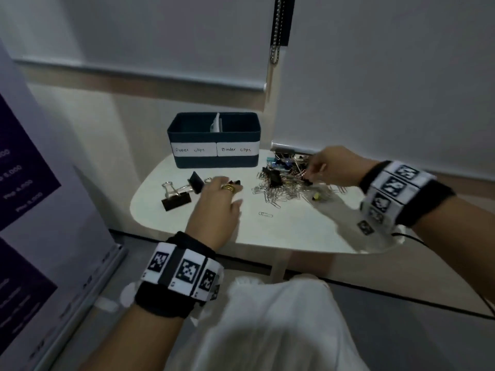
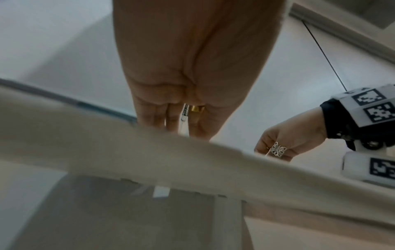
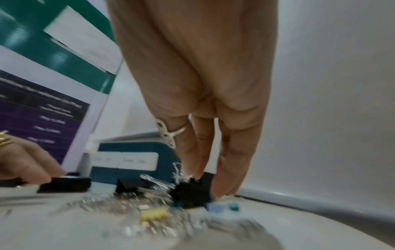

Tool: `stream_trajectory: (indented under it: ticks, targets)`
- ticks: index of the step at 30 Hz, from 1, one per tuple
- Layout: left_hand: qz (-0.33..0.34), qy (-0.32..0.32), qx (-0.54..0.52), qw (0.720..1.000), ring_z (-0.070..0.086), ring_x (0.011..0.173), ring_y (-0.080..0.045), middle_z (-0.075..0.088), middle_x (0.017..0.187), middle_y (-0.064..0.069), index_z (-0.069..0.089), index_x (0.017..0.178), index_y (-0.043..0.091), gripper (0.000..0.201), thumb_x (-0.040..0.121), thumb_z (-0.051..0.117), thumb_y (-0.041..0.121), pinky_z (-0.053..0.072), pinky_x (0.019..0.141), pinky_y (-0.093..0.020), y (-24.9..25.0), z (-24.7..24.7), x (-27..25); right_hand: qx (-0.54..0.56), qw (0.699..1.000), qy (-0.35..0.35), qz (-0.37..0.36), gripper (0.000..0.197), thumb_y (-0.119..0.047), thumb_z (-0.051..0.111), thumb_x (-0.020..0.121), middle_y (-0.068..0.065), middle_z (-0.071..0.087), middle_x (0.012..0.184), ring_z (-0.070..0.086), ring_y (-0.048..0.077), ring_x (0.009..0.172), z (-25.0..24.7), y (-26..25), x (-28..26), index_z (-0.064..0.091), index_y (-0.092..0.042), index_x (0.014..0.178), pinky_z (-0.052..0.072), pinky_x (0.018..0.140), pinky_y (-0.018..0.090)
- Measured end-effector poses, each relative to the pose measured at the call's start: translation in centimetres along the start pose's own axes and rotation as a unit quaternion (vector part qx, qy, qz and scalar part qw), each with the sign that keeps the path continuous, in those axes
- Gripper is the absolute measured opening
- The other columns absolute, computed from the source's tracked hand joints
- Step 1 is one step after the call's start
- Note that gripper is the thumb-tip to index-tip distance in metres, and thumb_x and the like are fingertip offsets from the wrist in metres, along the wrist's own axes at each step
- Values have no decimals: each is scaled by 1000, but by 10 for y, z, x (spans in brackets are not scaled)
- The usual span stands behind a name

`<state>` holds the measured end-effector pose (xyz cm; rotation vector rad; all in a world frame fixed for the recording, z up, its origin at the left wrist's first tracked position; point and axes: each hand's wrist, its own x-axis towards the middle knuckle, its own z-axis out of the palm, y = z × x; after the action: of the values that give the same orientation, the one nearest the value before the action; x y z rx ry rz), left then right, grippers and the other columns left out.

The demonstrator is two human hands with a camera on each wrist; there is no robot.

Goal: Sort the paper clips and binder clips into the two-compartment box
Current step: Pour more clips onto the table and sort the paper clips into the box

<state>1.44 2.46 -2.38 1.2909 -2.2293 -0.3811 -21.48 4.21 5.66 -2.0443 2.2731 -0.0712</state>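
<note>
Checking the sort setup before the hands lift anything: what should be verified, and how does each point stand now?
1. Dark blue two-compartment box upright, labels readable: ok.
2. Right hand pinches a small black binder clip in the mixed pile: ok.
3. Left hand has a clip secured: cannot tell.
4. Two large black binder clips lie apart from the pile: ok.
5. Compartments empty: cannot tell.
6. White round table has working room: ok.

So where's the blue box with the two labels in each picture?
Head: the blue box stands at the table's far edge, upper middle, labels facing the camera.
Left wrist: not in it; the table edge blocks the view.
Right wrist: lower middle-left, behind the clip pile, blurred.
Shared landmark: the right hand with its butterfly ring.
</note>
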Motion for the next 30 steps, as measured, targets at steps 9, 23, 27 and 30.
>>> stream_trajectory:
  ticks: [9,23,27,30]
  targets:
    - [37,-106,88,990,13,145,-29,9,157,-16,28,146,11,58,91,41,-4,19,119,-34,25,65,18,-40,992,-52,109,31,-13,52,90,7,62,126,55,24,118,23,63,-13,65,-13,117,41,96,26]
    - [39,-77,94,992,65,91,-25,69,97,-11,73,91,6,20,87,54,6,53,83,-31,51,44,46,-91,994,-41,49,19,-10,61,82,10,70,94,64,22,88,29,35,17,75,-7,95,47,66,19]
    - [43,-103,70,991,66,92,-23,71,98,-11,74,92,7,20,85,56,2,52,89,-31,54,38,50,-7,995,-32,89,21,-8,69,79,4,73,106,59,11,87,23,41,14,75,-10,99,42,74,21]
    - [54,-100,103,988,63,91,-26,67,99,-15,69,96,2,20,89,51,6,47,77,-27,57,40,46,36,993,-10,115,22,-3,68,79,5,72,106,59,11,86,20,45,14,74,-7,100,39,74,19]
